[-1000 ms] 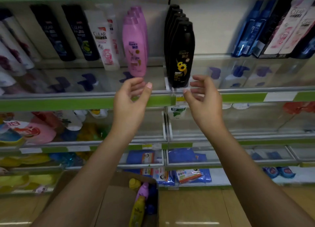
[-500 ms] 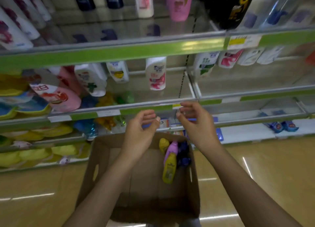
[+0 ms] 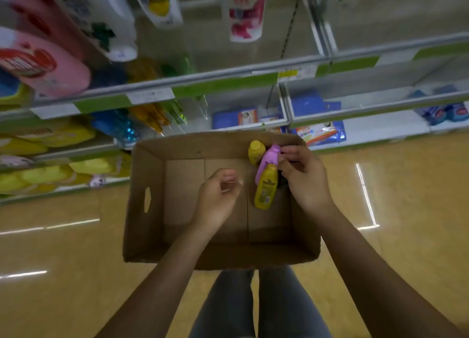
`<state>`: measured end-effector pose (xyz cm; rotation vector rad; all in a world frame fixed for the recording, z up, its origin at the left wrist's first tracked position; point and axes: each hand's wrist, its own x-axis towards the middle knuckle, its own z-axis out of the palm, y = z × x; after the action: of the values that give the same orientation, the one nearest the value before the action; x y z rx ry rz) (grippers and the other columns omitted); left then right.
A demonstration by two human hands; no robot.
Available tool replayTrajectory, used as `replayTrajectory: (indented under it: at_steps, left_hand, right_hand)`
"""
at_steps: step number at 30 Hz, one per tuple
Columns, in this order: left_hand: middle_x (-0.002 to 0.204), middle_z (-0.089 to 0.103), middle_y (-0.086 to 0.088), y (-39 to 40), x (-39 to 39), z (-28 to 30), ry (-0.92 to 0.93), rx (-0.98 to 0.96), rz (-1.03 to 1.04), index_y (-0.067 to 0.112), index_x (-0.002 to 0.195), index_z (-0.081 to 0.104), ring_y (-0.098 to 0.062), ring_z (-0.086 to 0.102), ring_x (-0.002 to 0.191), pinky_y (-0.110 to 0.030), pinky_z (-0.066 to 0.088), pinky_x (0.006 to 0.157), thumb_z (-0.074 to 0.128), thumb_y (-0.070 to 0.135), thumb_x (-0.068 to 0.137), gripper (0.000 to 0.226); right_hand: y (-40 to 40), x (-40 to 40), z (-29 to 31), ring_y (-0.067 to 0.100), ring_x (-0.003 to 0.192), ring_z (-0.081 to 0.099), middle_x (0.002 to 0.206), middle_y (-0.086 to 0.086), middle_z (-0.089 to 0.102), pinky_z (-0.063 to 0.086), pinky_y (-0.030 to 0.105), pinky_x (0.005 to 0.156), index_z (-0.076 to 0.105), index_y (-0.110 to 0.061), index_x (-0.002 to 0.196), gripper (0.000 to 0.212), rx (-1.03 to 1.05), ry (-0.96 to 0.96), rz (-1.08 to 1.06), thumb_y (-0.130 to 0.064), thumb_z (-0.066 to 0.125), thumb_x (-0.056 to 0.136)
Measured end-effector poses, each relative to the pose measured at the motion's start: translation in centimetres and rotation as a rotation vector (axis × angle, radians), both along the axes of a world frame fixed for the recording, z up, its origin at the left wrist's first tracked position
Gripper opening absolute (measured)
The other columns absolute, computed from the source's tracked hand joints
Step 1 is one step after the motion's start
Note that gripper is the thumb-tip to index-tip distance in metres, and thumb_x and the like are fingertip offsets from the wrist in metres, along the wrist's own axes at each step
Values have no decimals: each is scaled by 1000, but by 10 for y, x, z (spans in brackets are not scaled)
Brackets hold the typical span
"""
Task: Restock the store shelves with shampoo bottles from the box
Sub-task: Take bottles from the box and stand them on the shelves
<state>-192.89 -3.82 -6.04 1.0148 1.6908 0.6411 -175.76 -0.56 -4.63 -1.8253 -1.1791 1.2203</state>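
Over an open cardboard box [image 3: 142, 210] on the shop floor, a person's right hand [image 3: 302, 180] reaches the pink bottle [image 3: 266, 162], fingertips at its top; whether they pinch it cannot be told. The left hand [image 3: 218, 198] hovers beside, fingers loosely curled, holding nothing. Two yellow bottles [image 3: 265, 193] lie beside the pink one in the box's far right corner, below the shelves [image 3: 228, 83].

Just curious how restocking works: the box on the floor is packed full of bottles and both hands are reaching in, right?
Not full. The head view shows the cardboard box mostly bare, with only a few bottles in its far right corner. Left hand and right hand are indeed reaching in.
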Motion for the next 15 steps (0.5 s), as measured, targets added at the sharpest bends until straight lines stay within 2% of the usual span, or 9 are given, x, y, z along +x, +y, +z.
replayTrajectory:
  at_steps: [3,6,10,13,15]
  left_hand:
    - [90,60,15,-2,12,-38,31,-77,-12,20,107,61,1,57,85,-6,41,69,63,18,89,18]
    - [94,64,4,1,27,-72,32,-149,-41,12,108,63,-7,60,85,-8,42,69,64,14,88,20]
    - [95,65,-4,10,45,-111,62,-196,-68,6,108,64,-10,58,84,-2,38,61,65,10,86,22]
    - [99,64,-2,21,54,-132,64,-206,-88,8,111,62,-11,58,90,-14,41,71,64,13,87,24]
    - [99,60,2,31,57,-144,78,-203,-102,9,116,60,-11,56,94,-18,40,79,63,16,88,29]
  right_hand:
    - [-3,10,-25,19,94,64,96,0,66,53,48,90,64,-10,107,16,-59,-21,-40,-9,60,92]
    - [-10,19,-48,19,90,65,89,-5,64,54,46,87,63,-17,101,13,-135,-42,-74,-8,59,92]
    - [-27,27,-83,16,95,62,91,-10,62,53,42,90,64,-16,111,20,-255,-100,-61,-16,58,93]
    - [-36,28,-111,15,97,59,100,-3,63,48,32,85,62,-19,113,20,-344,-108,-19,-22,57,94]
    - [-38,25,-130,16,98,57,102,-1,60,46,30,85,58,-14,120,25,-434,-96,-1,-18,55,95]
